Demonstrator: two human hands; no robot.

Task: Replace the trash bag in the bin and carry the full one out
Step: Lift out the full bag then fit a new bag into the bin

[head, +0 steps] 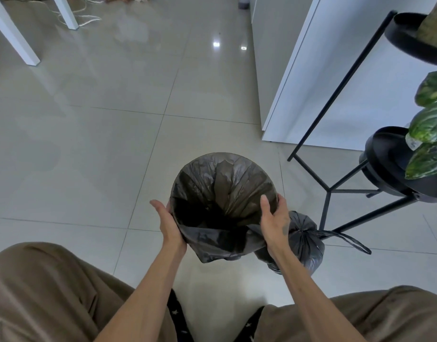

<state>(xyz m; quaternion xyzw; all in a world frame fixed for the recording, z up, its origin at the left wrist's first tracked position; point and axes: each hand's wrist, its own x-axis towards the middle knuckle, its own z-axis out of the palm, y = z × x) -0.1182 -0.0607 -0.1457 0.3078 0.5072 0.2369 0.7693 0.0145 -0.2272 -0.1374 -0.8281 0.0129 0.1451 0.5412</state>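
Head view: dark grey plastic liner bag (pixel 222 191) stood open-mouthed on the pale tiled floor (pixel 89 144). Left hand (pixel 168 224) pressed its side, fingers straight; right hand (pixel 274 224) pinched its rim. Tied full black bag (pixel 307 243) sat just beside.

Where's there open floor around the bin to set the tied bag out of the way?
Bare tile lies left of the bin, to the white table legs, and ahead of it to the white cabinet. The right is crowded: the tied bag sits beside the bin, with the plant stand's black legs just beyond.
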